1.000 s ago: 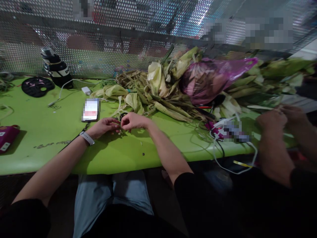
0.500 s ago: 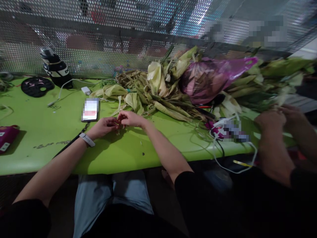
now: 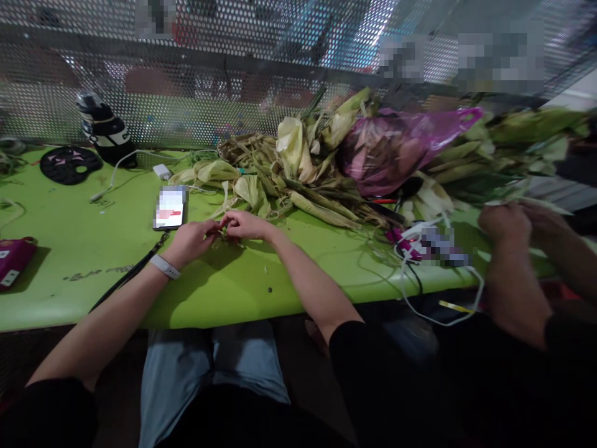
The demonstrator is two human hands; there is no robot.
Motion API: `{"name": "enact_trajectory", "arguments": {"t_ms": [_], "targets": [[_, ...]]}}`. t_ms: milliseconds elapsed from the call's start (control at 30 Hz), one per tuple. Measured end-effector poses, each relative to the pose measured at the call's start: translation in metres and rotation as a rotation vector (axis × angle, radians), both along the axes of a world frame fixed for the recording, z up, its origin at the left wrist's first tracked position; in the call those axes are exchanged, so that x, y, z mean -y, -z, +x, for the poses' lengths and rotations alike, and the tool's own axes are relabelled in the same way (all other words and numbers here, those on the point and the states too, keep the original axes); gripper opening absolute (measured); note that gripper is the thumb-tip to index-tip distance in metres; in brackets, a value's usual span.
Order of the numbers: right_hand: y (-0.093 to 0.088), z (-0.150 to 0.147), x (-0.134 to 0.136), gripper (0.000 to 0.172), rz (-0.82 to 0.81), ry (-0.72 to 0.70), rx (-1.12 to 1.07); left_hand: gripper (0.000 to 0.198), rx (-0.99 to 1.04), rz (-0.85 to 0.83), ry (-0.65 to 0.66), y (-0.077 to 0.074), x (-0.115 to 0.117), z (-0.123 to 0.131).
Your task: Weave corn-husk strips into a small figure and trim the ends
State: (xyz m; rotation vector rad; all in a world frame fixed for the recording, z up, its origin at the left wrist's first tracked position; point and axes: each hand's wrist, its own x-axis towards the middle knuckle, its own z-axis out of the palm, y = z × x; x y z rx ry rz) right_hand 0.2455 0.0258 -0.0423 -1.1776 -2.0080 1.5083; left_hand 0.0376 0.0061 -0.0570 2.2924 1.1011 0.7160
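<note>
My left hand, with a white band at its wrist, meets my right hand over the green table. The fingers of both are pinched together around something small and pale that I cannot make out. Thin pale wisps hang beneath the fingertips. Just behind my hands lies a heap of corn husks, some green and fresh, others brown and dry. A phone with a lit screen and a black strap rests beside my left hand.
At the back left stand a black bottle and a black palette. A pink plastic bag lies on the husks. White cables hang over the front edge. At right, another person's hands hold a husk strip.
My left hand has turned slightly, its fingers now closer to my right hand's fingertips. The other person's hands have shifted a little, with a pale strip now stretching out from them.
</note>
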Motion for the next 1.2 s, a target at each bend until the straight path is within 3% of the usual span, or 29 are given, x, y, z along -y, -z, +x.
{"name": "enact_trajectory", "arguments": {"t_ms": [100,200,567,900,1067,1200], "targets": [[0.002,-0.001,-0.001,0.018,-0.044,0.022,-0.016,0.023,-0.211,0.283,-0.022,-0.001,0.004,0.004],[0.002,-0.002,-0.002,0.017,-0.082,0.050,-0.019,0.024,-0.269,0.410,0.020,-0.002,0.006,0.007],[0.000,0.006,-0.007,0.015,-0.176,-0.034,-0.080,0.029,-0.268,0.485,0.088,0.006,0.000,0.004],[0.008,0.010,-0.012,0.009,-0.252,0.041,-0.288,0.027,-0.188,0.574,0.081,0.008,-0.005,0.000],[0.008,0.011,-0.013,0.006,-0.230,0.094,-0.304,0.024,-0.194,0.768,0.062,0.014,-0.009,0.000],[0.009,0.012,-0.014,0.013,-0.283,0.050,-0.307,0.023,-0.198,0.859,0.067,0.015,-0.011,0.000]]}}
